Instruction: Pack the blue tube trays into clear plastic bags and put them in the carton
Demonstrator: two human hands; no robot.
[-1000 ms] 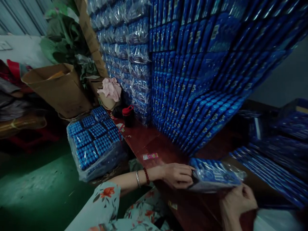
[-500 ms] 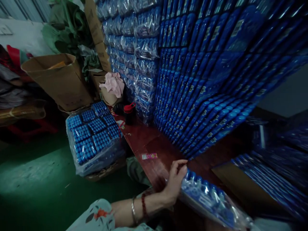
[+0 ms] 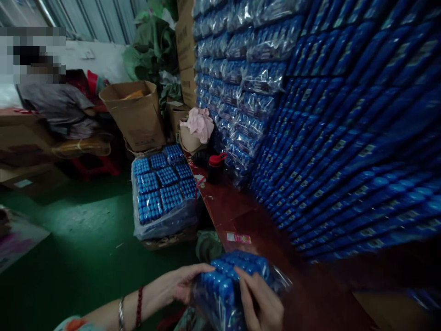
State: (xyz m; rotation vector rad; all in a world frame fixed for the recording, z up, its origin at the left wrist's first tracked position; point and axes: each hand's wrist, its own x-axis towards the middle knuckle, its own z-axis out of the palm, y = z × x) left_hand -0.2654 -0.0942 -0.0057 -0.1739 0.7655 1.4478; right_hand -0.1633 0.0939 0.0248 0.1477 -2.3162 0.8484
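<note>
A clear plastic pack of blue round-topped containers (image 3: 223,281) is held low in front of me, above the edge of the dark red table. My left hand (image 3: 188,281) grips its left side, thumb on top and the other fingers partly hidden beneath or behind it. A silver bracelet and a red bead bracelet circle that wrist. My right hand (image 3: 263,301) is closed on the near right part of the pack, its index finger pressed on the top. Loose clear film sticks out on the pack's right.
Tall stacks of blue packs (image 3: 275,202) rise on the right of the red table (image 3: 227,211). A red-lidded bottle (image 3: 216,168) and a small pink packet (image 3: 238,237) rest there. A filled box of packs (image 3: 165,220) stands on the green floor, before an open carton (image 3: 134,119). A person (image 3: 58,101) sits far left.
The pack has come left and tilted so its rounded tops show. My left hand has moved left with it, and my right hand has come into sight on it. The view has turned left.
</note>
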